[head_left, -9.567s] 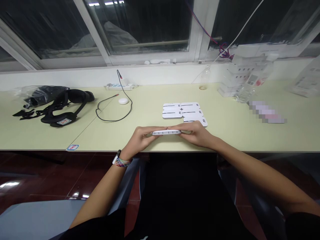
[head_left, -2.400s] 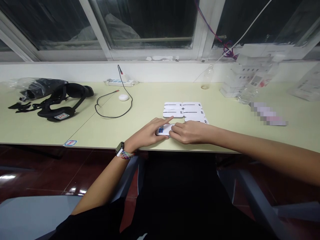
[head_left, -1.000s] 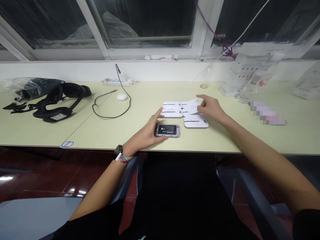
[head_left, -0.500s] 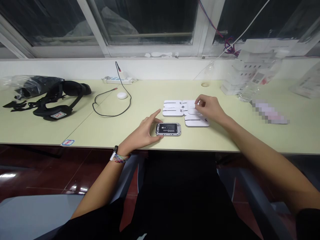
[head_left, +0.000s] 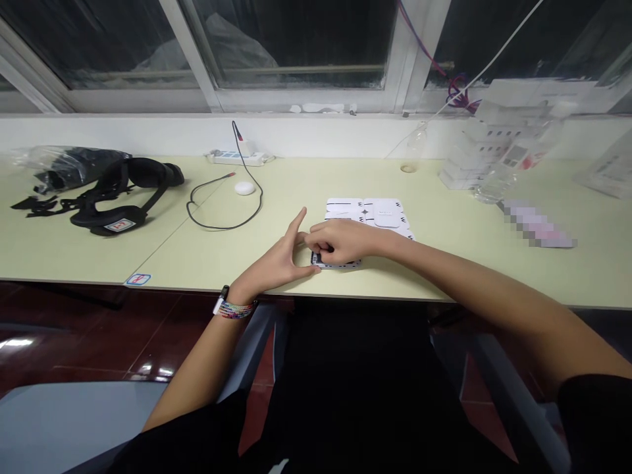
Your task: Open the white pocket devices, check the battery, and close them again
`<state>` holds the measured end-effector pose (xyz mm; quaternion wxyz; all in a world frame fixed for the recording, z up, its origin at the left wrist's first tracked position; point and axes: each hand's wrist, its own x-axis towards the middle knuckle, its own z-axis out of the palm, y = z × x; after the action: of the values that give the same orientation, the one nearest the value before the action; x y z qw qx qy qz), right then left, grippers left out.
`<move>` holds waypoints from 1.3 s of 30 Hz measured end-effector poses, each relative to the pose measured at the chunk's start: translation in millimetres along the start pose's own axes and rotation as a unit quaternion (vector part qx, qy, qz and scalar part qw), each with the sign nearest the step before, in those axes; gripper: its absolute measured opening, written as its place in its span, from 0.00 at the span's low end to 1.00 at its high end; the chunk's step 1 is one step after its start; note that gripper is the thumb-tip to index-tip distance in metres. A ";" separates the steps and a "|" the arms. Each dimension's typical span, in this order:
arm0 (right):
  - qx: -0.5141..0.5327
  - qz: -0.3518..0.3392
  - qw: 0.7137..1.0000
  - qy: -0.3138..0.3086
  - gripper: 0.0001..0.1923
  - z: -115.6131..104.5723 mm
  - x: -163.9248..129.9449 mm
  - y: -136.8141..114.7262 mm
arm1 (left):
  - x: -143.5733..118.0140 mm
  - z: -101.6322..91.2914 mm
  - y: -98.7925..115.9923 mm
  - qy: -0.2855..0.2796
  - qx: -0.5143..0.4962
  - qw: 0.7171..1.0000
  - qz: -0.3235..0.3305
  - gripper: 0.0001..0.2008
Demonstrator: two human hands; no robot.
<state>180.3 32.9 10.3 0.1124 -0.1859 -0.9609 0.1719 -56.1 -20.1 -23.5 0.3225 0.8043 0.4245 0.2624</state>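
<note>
A small pale-edged electronic device [head_left: 340, 266] lies near the table's front edge, mostly covered by my right hand; its black battery shows only in part. My left hand [head_left: 276, 262] is at the device's left end, thumb against the near corner and other fingers at the far side, index finger raised. Over the device, my right hand [head_left: 343, 242] has curled fingers, with the tips at the left end of the battery; whether they pinch anything is hidden. Just behind are several white rounded panels [head_left: 343, 205] with black marks, and a smaller white piece [head_left: 386, 214] lies on one.
To the left are a black headset [head_left: 113, 217], a black cable [head_left: 224, 228] and a white rounded case [head_left: 244, 188]. A power strip [head_left: 237, 158] stands by the wall. At right are white boxes [head_left: 464, 158], a clear bottle [head_left: 494, 181] and a blurred packet [head_left: 538, 224].
My right hand has moved left and nearer, from the white panels onto the device. It has left the smaller white piece lying there. My left hand stays at the device's left end.
</note>
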 end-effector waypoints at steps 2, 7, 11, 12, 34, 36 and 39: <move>0.000 -0.004 1.000 -0.007 0.11 -1.1 4.2 -0.9 | 0.0 -0.1 -1.1 0.002 0.002 1.000 -0.002 0.66; -0.004 -0.013 1.000 -0.006 0.13 -0.5 7.4 -3.2 | 0.5 -0.1 -0.9 0.008 0.004 1.000 0.007 0.65; -0.003 -0.011 1.000 -0.002 0.14 1.8 9.7 -1.1 | 1.4 0.2 0.0 0.014 0.000 1.000 0.009 0.66; -0.001 -0.014 1.000 0.000 0.14 2.6 10.3 -0.4 | 1.5 0.2 -0.1 0.014 0.002 1.000 0.008 0.66; -0.072 0.011 0.996 0.054 0.13 -2.5 -30.1 -6.6 | 0.7 -0.1 6.1 0.010 0.027 1.000 -0.004 0.61; -0.078 0.008 0.995 0.062 0.13 -2.8 -28.9 -8.5 | 0.6 0.1 6.3 0.011 0.028 1.000 -0.008 0.61; -0.099 -0.010 0.991 0.092 0.10 -10.6 -30.6 -11.3 | 0.4 0.5 7.0 0.013 0.026 0.999 -0.013 0.60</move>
<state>207.4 14.1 19.6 0.1829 -0.2018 -0.9605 0.0567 -52.0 -22.9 -18.6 0.2994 0.8033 0.4458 0.2574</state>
